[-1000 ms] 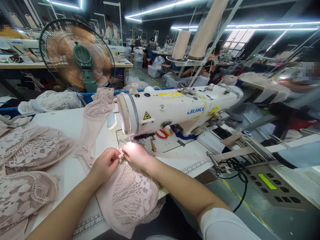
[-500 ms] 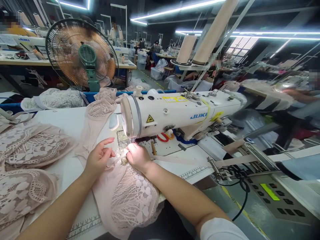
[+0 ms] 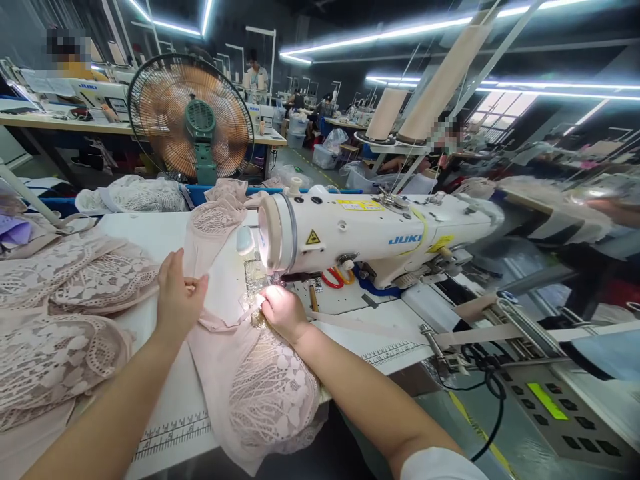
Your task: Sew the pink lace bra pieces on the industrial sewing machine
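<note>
A pale pink lace bra [image 3: 275, 393] lies at the front of the sewing machine [image 3: 340, 230], its upper edge near the needle area. My right hand [image 3: 284, 312] pinches that edge together with a narrow pale band, close under the machine head. To the left, my left hand [image 3: 180, 293] is raised beside the bra's side panel, fingers partly bent and apart from the thumb; I see nothing held in it. Behind this hand, another lace bra [image 3: 215, 220] trails over the table's back edge. A pale elastic strip [image 3: 370, 325] runs rightward to a metal feeder [image 3: 445, 347].
More lace bras [image 3: 75, 333] are piled on the left. Red-handled scissors [image 3: 334, 277] lie behind the needle area. A large fan [image 3: 193, 120] stands beyond the table, thread cones [image 3: 387, 110] rise behind the machine, and a control panel [image 3: 555, 407] sits at lower right.
My left hand has moved left and upward, away from the bra's edge, its fingers opening. My right hand keeps its pinch near the needle. The whole view has shifted slightly.
</note>
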`<state>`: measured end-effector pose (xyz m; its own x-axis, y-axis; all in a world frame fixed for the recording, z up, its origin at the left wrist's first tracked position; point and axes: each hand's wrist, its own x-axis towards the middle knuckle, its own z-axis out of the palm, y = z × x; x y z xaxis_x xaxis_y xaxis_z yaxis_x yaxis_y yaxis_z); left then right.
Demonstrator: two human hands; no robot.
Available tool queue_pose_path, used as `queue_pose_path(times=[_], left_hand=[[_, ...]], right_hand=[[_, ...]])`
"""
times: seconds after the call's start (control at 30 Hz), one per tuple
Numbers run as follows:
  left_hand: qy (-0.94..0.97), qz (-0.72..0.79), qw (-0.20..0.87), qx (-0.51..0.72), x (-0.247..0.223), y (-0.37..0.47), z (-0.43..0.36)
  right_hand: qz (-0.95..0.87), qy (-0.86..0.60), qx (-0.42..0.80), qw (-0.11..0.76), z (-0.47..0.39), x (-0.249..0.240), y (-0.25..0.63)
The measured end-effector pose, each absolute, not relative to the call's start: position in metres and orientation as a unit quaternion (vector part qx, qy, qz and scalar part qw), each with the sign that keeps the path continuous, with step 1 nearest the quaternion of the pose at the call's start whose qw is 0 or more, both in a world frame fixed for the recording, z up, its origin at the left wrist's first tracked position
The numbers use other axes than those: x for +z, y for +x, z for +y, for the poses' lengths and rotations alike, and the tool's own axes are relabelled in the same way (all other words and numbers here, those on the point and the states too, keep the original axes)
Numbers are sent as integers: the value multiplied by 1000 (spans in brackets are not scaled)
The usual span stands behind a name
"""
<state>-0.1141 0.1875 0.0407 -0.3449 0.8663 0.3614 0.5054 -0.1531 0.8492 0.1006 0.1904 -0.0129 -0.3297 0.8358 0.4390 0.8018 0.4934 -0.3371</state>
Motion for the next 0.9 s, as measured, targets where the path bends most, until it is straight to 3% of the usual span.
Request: queue_pose_path(times=[0.13,0.37,0.7,0.9], left_hand=[[756,512,31,407,33,-88,175],[828,456,51,322,11,-67,175],[853,413,-13,318,20,-63,172],[762,492,-47,420,29,-82,176]], right_hand=[[-816,-501,20,287,191,-14,100],[-816,-508,8,276,191,-14,98],[-822,-509,22,252,192,-14,98],[-821,-506,42,262,189,-10,99]])
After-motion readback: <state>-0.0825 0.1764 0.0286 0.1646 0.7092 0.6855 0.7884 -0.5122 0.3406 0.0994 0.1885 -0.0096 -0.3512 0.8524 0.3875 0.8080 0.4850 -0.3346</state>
